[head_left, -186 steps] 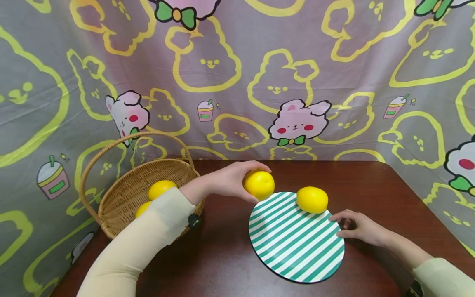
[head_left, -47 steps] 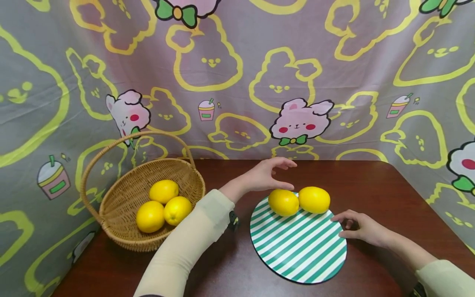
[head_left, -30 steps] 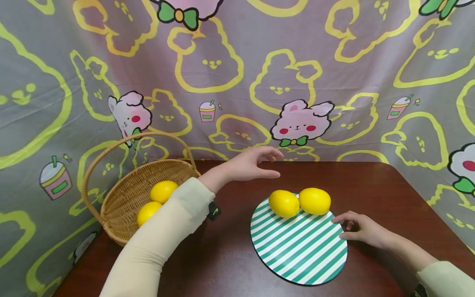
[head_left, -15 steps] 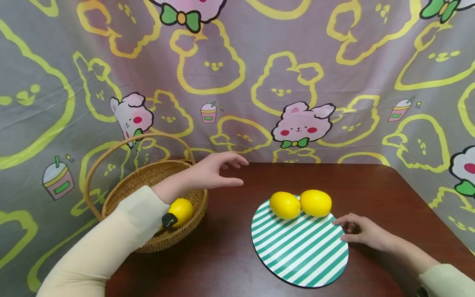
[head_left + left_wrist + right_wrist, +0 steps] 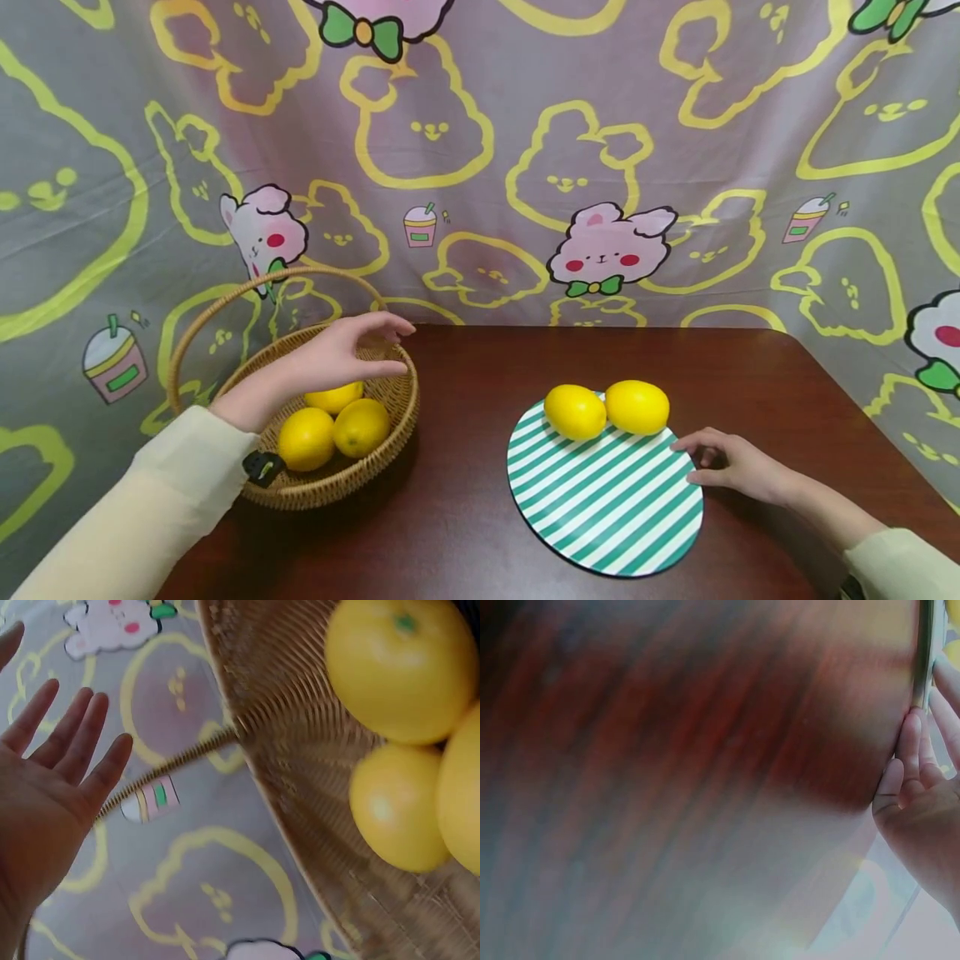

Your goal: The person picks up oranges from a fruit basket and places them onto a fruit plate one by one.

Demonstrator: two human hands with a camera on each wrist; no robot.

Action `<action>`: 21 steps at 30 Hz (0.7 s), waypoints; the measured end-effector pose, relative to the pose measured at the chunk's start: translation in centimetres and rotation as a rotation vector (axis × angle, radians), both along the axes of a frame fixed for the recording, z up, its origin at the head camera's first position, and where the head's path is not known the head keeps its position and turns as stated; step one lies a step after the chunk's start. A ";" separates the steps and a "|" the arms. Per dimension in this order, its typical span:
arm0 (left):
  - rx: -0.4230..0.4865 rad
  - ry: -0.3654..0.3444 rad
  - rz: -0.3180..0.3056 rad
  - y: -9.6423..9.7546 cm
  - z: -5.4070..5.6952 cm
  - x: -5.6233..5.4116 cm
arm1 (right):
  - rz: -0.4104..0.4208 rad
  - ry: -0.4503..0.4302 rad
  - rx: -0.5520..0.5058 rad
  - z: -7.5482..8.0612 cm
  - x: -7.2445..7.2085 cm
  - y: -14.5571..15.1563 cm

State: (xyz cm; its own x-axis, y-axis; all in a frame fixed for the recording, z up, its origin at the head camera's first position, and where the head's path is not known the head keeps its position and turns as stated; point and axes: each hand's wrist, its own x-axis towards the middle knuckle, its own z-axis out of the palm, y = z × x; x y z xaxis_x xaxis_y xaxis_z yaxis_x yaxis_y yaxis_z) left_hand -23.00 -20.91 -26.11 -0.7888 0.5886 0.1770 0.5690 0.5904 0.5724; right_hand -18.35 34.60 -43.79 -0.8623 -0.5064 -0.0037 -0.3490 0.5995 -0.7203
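Lemons (image 5: 574, 412), left hand (image 5: 341, 354) spread near basket (image 5: 330, 490), right hand (image 5: 738, 468) relaxed, touching board (image 5: 600, 508)

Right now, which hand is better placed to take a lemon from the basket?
Likely the left hand: empty, near the basket of lemons; the right hand is farther off, at the striped board.

Three lemons (image 5: 306, 439) in wicker basket (image 5: 337, 487), lemon pair (image 5: 574, 412) on striped disc (image 5: 603, 500)
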 end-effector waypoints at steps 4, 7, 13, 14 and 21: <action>-0.017 -0.051 0.032 -1.9 -0.3 -0.3 | -0.008 -0.009 0.005 0.0 0.0 -0.1; -0.036 -0.067 0.050 -3.0 -0.6 -0.7 | -0.013 -0.014 0.008 0.0 0.0 -0.1; -0.072 -0.117 0.055 -5.0 -1.6 -1.2 | -0.002 -0.007 -0.001 -0.1 0.1 -0.2; -0.080 -0.130 0.051 -5.3 -1.8 -1.2 | 0.001 0.000 -0.004 -0.1 0.2 -0.2; -0.125 -0.235 -0.011 -6.2 -3.2 -1.6 | -0.005 -0.002 0.001 0.1 0.0 -0.2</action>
State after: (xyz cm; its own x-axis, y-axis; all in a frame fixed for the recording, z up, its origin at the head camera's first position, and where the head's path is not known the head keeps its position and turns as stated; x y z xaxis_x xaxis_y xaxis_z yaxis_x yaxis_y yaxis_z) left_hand -24.57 -27.14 -29.30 -0.7932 0.6030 -0.0848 0.4357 0.6593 0.6128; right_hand -18.31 34.43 -43.70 -0.8648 -0.5021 -0.0058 -0.3447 0.6021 -0.7202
